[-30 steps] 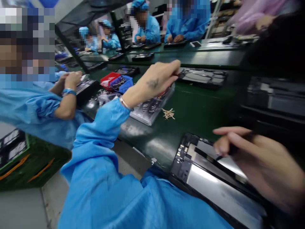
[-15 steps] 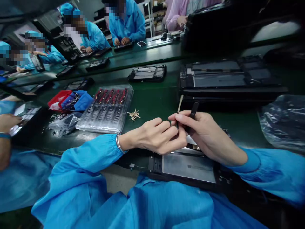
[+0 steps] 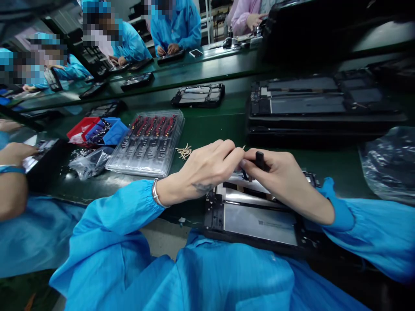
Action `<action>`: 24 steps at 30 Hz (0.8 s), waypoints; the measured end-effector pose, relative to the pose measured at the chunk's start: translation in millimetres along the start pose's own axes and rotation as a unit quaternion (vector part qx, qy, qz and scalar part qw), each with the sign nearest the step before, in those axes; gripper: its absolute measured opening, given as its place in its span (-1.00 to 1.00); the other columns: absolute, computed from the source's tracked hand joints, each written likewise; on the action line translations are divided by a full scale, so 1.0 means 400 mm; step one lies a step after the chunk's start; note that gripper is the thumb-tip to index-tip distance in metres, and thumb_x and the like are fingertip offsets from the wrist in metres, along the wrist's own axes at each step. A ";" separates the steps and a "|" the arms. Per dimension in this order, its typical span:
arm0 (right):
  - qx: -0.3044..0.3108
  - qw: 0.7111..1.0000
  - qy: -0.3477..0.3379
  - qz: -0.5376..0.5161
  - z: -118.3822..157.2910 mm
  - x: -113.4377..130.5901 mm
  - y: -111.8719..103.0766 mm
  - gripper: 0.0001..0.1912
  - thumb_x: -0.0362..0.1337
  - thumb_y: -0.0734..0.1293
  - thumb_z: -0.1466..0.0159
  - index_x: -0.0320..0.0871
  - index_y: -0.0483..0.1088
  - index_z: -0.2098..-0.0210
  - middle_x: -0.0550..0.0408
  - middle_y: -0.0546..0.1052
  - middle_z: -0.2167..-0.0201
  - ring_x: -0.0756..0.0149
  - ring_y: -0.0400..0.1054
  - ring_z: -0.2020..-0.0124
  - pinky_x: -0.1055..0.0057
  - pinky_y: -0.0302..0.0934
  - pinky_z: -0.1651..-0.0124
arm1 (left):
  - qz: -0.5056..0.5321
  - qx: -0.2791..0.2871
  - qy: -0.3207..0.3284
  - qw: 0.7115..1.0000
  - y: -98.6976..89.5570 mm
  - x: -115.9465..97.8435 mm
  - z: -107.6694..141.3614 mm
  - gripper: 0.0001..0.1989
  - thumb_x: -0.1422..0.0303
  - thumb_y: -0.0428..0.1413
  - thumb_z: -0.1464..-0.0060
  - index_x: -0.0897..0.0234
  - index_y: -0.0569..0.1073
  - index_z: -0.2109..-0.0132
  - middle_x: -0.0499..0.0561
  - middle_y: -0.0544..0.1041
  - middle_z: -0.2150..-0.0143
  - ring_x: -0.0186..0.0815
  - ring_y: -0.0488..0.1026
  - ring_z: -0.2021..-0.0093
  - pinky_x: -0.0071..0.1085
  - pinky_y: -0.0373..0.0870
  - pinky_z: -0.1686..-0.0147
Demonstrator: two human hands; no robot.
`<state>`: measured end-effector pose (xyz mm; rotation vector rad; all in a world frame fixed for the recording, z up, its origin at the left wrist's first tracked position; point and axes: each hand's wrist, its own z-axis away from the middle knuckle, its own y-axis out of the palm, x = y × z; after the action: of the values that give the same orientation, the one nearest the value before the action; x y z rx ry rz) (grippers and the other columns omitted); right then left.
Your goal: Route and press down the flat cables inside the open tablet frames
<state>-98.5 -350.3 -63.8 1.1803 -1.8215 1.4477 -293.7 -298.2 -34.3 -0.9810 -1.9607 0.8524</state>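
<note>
Tablet [image 3: 261, 224], its inner parts bare, lies at the near edge of the green surface [image 3: 210, 125], right in front of the person; whether its near side juts past that edge cannot be told. Both hands meet above its far side. The right hand [image 3: 285, 177] has its fingers closed around a black tool [image 3: 260, 160], whose stubby end stands up from the grip. The left hand [image 3: 210, 166] is curled, its fingertips against those of the right or very near them; they are hidden, so what they pinch cannot be told. A small pale end [image 3: 244, 147] pokes up where the hands meet, perhaps part of a strip like those in the small pile [image 3: 184, 151] just beyond the left hand.

To the left of that pile lies a clear tray [image 3: 171, 147] of small red and black parts, its near side close to the near edge. A stack of tablets [image 3: 308, 103] sits farther back on the right.

The step in hand looks like close fingertip work on a small piece. It seems to call for a steady tool, a light pinch and no pressing on the bare parts below.
</note>
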 end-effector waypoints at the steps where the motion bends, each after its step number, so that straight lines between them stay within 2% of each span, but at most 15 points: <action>1: 0.000 1.000 0.000 0.002 0.001 -0.001 0.001 -0.64 -0.11 0.26 -0.37 -0.13 0.32 0.52 0.12 0.44 0.51 0.33 0.25 0.46 0.33 0.02 0.39 | -0.012 -0.007 0.003 1.000 0.001 -0.004 0.000 -0.78 0.50 -0.07 -0.46 0.31 0.45 0.15 -0.01 0.51 0.29 -0.34 0.44 0.31 -0.40 0.35 0.35; 4: -0.008 1.000 0.005 0.004 0.003 -0.005 0.006 -0.64 -0.11 0.28 -0.36 -0.13 0.37 0.52 0.10 0.49 0.48 0.30 0.30 0.44 0.32 0.06 0.37 | -0.057 -0.040 0.019 0.997 0.010 0.003 0.004 -0.75 0.51 -0.08 -0.44 0.28 0.41 0.23 -0.02 0.46 0.37 -0.30 0.39 0.38 -0.34 0.28 0.37; 7: -0.018 0.999 0.016 -0.023 0.004 -0.012 0.009 -0.71 -0.10 0.33 -0.34 -0.11 0.50 0.43 0.06 0.60 0.36 0.17 0.46 0.32 0.29 0.19 0.30 | -0.085 -0.021 -0.034 0.996 0.027 0.052 0.022 -0.74 0.51 -0.10 -0.44 0.29 0.41 0.22 0.02 0.47 0.35 -0.26 0.43 0.32 -0.33 0.30 0.31; 10: -0.014 0.998 0.033 -0.048 0.003 -0.016 0.008 -0.73 -0.06 0.36 -0.31 -0.08 0.56 0.38 0.02 0.67 0.25 0.05 0.55 0.20 0.22 0.32 0.20 | -0.082 0.088 -0.137 0.983 0.040 0.132 0.064 -0.78 0.50 -0.09 -0.44 0.36 0.46 0.13 0.08 0.53 0.23 -0.22 0.49 0.21 -0.34 0.34 0.23; 12: -0.015 0.998 0.047 -0.038 0.000 -0.013 0.005 -0.72 -0.03 0.36 -0.29 -0.07 0.59 0.36 0.01 0.68 0.23 0.02 0.57 0.18 0.20 0.36 0.18 | -0.055 0.173 -0.181 0.967 0.044 0.180 0.099 -0.77 0.47 -0.08 -0.45 0.40 0.48 0.05 0.12 0.54 0.16 -0.21 0.51 0.15 -0.35 0.35 0.20; 15: -0.013 0.997 0.071 -0.015 -0.002 -0.001 0.001 -0.66 0.02 0.36 -0.23 -0.10 0.63 0.33 -0.01 0.69 0.23 0.00 0.57 0.20 0.21 0.39 0.19 | -0.013 0.259 -0.212 0.942 0.045 0.228 0.146 -0.72 0.49 -0.09 -0.43 0.41 0.50 -0.06 0.15 0.56 0.09 -0.19 0.52 0.09 -0.36 0.37 0.16; 18: -0.010 0.996 0.090 -0.009 -0.002 0.007 0.002 -0.61 0.05 0.36 -0.19 -0.11 0.66 0.32 -0.03 0.69 0.27 0.03 0.57 0.26 0.23 0.39 0.24 | 0.016 0.298 -0.209 0.931 0.046 0.250 0.170 -0.67 0.54 -0.06 -0.39 0.37 0.54 -0.13 0.18 0.56 0.02 -0.16 0.52 0.02 -0.33 0.41 0.10; 20: -0.015 0.995 0.099 -0.017 -0.002 0.004 0.007 -0.62 0.05 0.38 -0.18 -0.11 0.67 0.33 -0.03 0.69 0.28 0.06 0.56 0.31 0.25 0.37 0.30 | 0.018 0.263 -0.214 0.941 0.049 0.244 0.166 -0.68 0.50 -0.03 -0.40 0.36 0.57 -0.11 0.22 0.56 0.00 -0.12 0.50 -0.01 -0.27 0.42 0.04; 22: -0.020 0.993 0.107 -0.055 0.000 -0.002 0.016 -0.63 0.06 0.41 -0.19 -0.11 0.65 0.34 -0.04 0.69 0.27 0.11 0.54 0.36 0.29 0.34 0.36 | 0.057 0.155 -0.230 0.959 0.056 0.216 0.143 -0.71 0.40 0.01 -0.43 0.36 0.60 -0.07 0.21 0.57 0.03 -0.13 0.49 0.01 -0.24 0.42 0.01; 23: -0.019 0.990 0.109 -0.082 0.002 -0.005 0.020 -0.63 0.06 0.42 -0.21 -0.12 0.64 0.35 -0.04 0.68 0.26 0.14 0.53 0.38 0.31 0.34 0.38 | 0.118 0.092 -0.236 0.960 0.062 0.193 0.125 -0.71 0.33 0.02 -0.44 0.34 0.62 -0.04 0.18 0.58 0.07 -0.18 0.49 0.06 -0.26 0.42 0.02; 24: -0.019 0.988 0.107 -0.109 0.004 -0.008 0.024 -0.64 0.06 0.43 -0.23 -0.12 0.63 0.36 -0.04 0.68 0.24 0.18 0.51 0.41 0.33 0.34 0.39 | 0.208 0.039 -0.240 0.948 0.067 0.165 0.105 -0.68 0.25 0.04 -0.45 0.33 0.63 0.00 0.13 0.59 0.12 -0.23 0.50 0.11 -0.31 0.42 0.06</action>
<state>-105.3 -350.2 -71.7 1.1202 -1.5177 1.3520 -347.1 -238.2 -54.2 -1.2520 -2.1206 1.5126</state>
